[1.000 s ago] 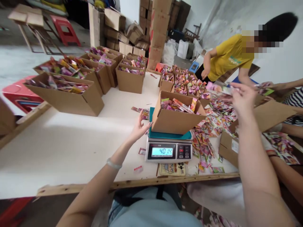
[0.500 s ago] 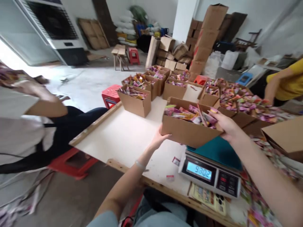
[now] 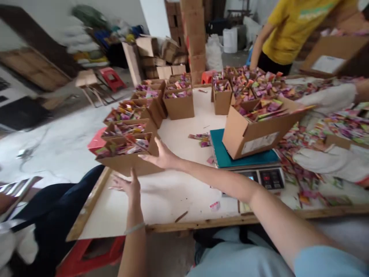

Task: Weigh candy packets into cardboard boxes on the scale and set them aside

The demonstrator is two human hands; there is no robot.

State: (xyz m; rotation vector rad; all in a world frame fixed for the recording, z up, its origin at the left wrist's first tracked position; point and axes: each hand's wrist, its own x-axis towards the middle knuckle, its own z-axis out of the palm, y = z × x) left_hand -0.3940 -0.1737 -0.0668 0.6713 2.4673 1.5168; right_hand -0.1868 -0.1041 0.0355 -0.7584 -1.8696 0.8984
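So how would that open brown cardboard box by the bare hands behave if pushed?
The open brown cardboard box likely slides rather than rolls, given its flat sides. Its straight walls suggest moderate stiffness. The small colourful packets inside lie loose up to the rim, so some might spill if it tipped.

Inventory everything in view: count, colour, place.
near box: one, brown, table's left
filled boxes: many, brown, table's far side
scale box: one, brown, over pad
pad: one, teal, on scale
scale: one, silver-black, table's right
packets: many, multicoloured, boxes and table
table: one, white, centre
stools: at least four, red, around
person: one, yellow shirt, back right
left hand, right hand: two, bare, beside near box
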